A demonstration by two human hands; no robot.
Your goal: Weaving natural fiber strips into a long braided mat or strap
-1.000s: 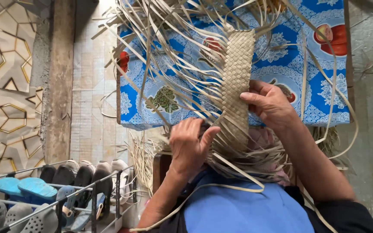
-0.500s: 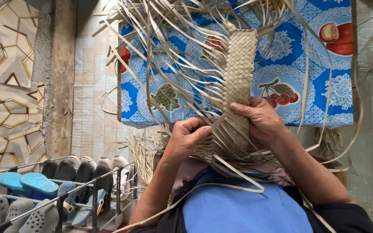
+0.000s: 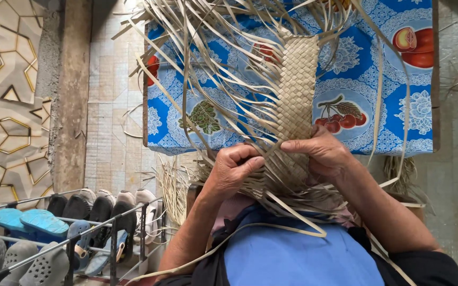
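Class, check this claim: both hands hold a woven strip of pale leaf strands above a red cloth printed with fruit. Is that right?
Not quite. The head view shows the cloth is blue, not red. The left hand and right hand do hold the woven strip above it.

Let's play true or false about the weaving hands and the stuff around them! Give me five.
1. Both hands grip a woven strip of pale leaf. True: the left hand and right hand pinch its lower end.
2. The cloth behind is plain red. False: it is blue with white lace patterns and fruit pictures.
3. Shoes sit on a metal rack at lower left. True.
4. The loose strips are all neatly cut short. False: long loose strips fan out from the woven strip.
5. The person wears a yellow top. False: the top is blue.
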